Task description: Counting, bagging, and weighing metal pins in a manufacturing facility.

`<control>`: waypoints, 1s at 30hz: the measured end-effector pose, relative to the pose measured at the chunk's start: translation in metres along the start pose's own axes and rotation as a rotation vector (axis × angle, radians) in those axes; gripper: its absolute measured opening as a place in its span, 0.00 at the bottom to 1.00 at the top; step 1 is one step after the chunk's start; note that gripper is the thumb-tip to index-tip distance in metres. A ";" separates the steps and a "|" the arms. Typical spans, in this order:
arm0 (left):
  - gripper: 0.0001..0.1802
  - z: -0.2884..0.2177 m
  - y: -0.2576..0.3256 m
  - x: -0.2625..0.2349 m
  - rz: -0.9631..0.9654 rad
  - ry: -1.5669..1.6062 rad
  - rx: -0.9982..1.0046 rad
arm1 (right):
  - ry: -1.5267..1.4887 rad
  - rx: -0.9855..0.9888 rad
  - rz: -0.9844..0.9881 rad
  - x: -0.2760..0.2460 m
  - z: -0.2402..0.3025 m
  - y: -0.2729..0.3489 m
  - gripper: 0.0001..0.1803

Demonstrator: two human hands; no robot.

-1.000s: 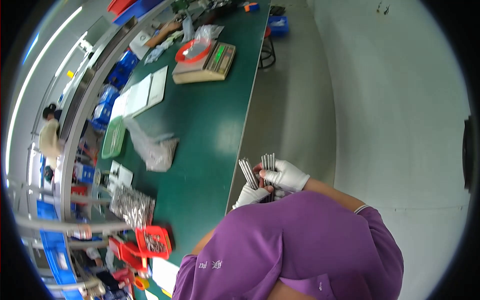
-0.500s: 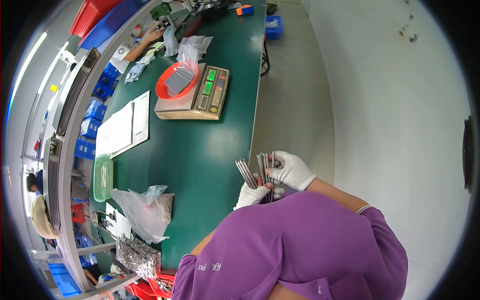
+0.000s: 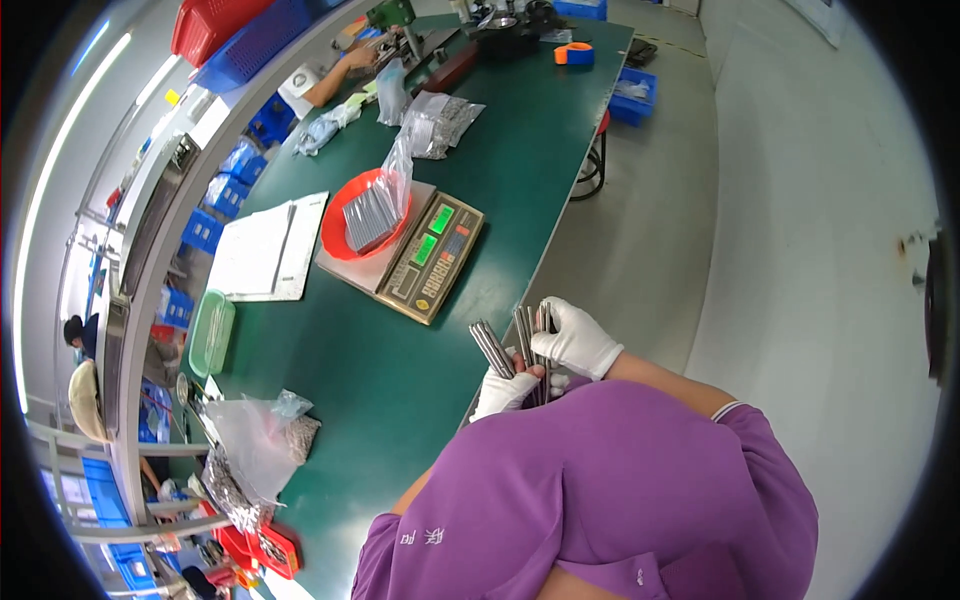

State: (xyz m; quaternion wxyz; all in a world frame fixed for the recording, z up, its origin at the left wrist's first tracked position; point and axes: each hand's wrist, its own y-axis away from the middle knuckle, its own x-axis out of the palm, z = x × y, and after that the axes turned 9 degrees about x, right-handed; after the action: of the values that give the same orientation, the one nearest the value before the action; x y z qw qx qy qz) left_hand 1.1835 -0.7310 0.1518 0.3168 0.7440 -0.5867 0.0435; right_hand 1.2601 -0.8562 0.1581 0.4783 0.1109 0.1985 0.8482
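Observation:
Both of my hands wear white gloves with some fingertips bare, and they meet in front of my purple top near the table's edge. My left hand (image 3: pixel 503 394) is closed around a bundle of thin metal rods (image 3: pixel 490 348) that leans to the left. Against it, my right hand (image 3: pixel 578 342) pinches a second group of upright metal rods (image 3: pixel 527 330) between thumb and fingers. The lower ends of the rods are partly hidden by the gloves and my top.
On the green table (image 3: pixel 390 400) stands a digital scale (image 3: pixel 432 264) carrying an orange-red bowl (image 3: pixel 333 228) of bagged grey rods (image 3: pixel 370 218). Papers (image 3: pixel 255 250), a green tray (image 3: pixel 198 345) and plastic bags (image 3: pixel 245 440) lie leftward. A co-worker's arm (image 3: pixel 340 75) reaches in at the far end.
My view has turned, so the scale and table appear shifted and tilted. Both hands stay together on the rods; the right fingers have moved slightly among the upright ones.

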 end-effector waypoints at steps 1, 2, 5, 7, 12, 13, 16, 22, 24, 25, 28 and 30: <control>0.12 -0.007 0.001 0.012 -0.023 0.021 -0.007 | -0.036 0.014 0.026 -0.006 0.004 -0.003 0.08; 0.12 -0.007 -0.002 0.017 -0.047 0.035 -0.006 | -0.026 0.025 0.050 -0.010 0.008 -0.006 0.08; 0.14 -0.008 -0.019 0.022 -0.082 0.199 -0.025 | -0.145 0.078 0.112 -0.020 0.015 -0.024 0.06; 0.14 -0.014 -0.029 0.027 -0.090 0.168 -0.017 | -0.235 -0.020 0.140 -0.023 0.009 -0.040 0.06; 0.13 -0.022 -0.060 0.020 -0.071 0.223 -0.025 | -0.221 0.123 0.187 -0.029 0.031 -0.067 0.07; 0.13 -0.022 -0.067 0.018 -0.065 0.247 -0.021 | -0.214 0.123 0.191 -0.030 0.034 -0.073 0.06; 0.14 -0.027 -0.076 0.015 -0.096 0.225 -0.014 | -0.190 0.107 0.220 -0.030 0.039 -0.090 0.07; 0.14 -0.041 -0.086 -0.003 -0.249 0.299 0.021 | -0.250 0.094 0.362 -0.008 0.037 -0.132 0.07; 0.14 -0.048 -0.085 -0.008 -0.275 0.357 0.074 | -0.161 0.086 0.467 0.003 0.049 -0.145 0.06; 0.14 -0.049 -0.085 -0.009 -0.283 0.393 0.134 | -0.063 0.078 0.517 0.005 0.056 -0.152 0.06; 0.14 -0.049 -0.092 -0.003 -0.387 0.378 0.288 | 0.010 0.131 0.595 0.006 0.073 -0.167 0.06; 0.14 -0.045 -0.098 0.001 -0.519 0.277 0.277 | 0.036 0.142 0.688 0.002 0.085 -0.177 0.07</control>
State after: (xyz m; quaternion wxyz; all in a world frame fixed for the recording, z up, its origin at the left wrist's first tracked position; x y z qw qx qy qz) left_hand 1.2859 -0.6979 0.1465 0.2900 0.8917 -0.3174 0.1417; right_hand 1.4268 -0.7532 0.1561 0.1520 0.1895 0.2163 0.9456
